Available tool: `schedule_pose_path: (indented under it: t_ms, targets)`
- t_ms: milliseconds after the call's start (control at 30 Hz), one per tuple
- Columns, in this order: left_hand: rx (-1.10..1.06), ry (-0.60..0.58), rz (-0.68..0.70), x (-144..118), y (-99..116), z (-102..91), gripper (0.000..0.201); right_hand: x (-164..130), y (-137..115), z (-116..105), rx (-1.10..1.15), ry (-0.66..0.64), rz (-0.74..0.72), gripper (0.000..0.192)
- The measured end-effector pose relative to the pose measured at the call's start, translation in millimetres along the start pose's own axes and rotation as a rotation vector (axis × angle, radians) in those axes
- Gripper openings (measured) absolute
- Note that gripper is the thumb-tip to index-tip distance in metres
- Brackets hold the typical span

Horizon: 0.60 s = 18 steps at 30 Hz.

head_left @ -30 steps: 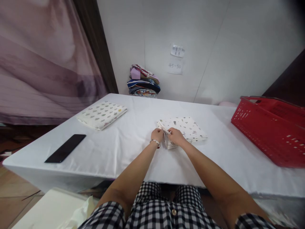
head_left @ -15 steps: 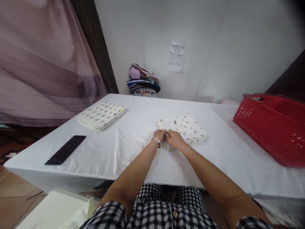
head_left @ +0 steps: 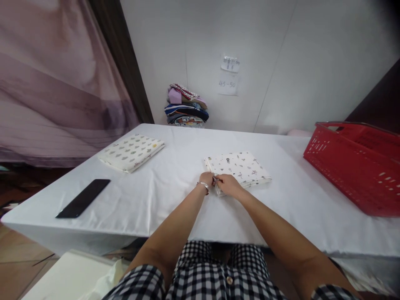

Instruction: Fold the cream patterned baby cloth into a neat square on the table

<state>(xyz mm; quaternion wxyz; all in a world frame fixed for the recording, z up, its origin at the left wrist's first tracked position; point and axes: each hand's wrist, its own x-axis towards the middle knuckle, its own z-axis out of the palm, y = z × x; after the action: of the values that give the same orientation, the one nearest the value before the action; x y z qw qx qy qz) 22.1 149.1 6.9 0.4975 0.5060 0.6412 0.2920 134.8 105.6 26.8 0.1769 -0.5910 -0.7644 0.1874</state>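
Note:
A folded white cloth with small dark prints (head_left: 242,166) lies flat on the white table (head_left: 175,196) in front of me. My left hand (head_left: 206,180), with a bracelet on its wrist, and my right hand (head_left: 227,184) meet at the cloth's near left corner. Both pinch its stacked edges, fingers closed on the fabric and pressing it down on the table. A second folded cloth with green and grey prints (head_left: 131,151) lies at the table's far left, away from both hands.
A black phone (head_left: 83,198) lies near the table's left front edge. A red plastic basket (head_left: 356,166) stands at the right. A pile of folded coloured clothes (head_left: 186,106) sits against the back wall under two paper notes. A purple curtain hangs at the left.
The near left corner of the printed cloth, lifted a second ago, has been lowered and pressed flat. Both hands have stayed together at that corner.

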Motion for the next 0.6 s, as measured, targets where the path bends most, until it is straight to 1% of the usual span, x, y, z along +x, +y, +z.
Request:
schedule_pose_path:
  t_ms: [200,300,433,600]
  targets:
    - [0.097,0.057,0.047,4.9,-3.9,2.4,0.018,-11.3,-0.5,3.0,-0.006,0.036,-0.062,0.022]
    - [0.166,0.105,0.076,10.5,-2.4,0.7,0.023,-21.0,-2.4,6.7,-0.021,0.101,-0.118,0.022]
    - [0.275,0.154,0.111,19.1,2.7,-2.4,0.028,-30.1,1.4,19.1,-0.070,0.195,-0.253,0.018]
    - [0.385,0.154,0.091,25.7,5.3,-0.6,0.030,-36.7,10.0,32.7,-0.087,0.239,-0.329,0.019]
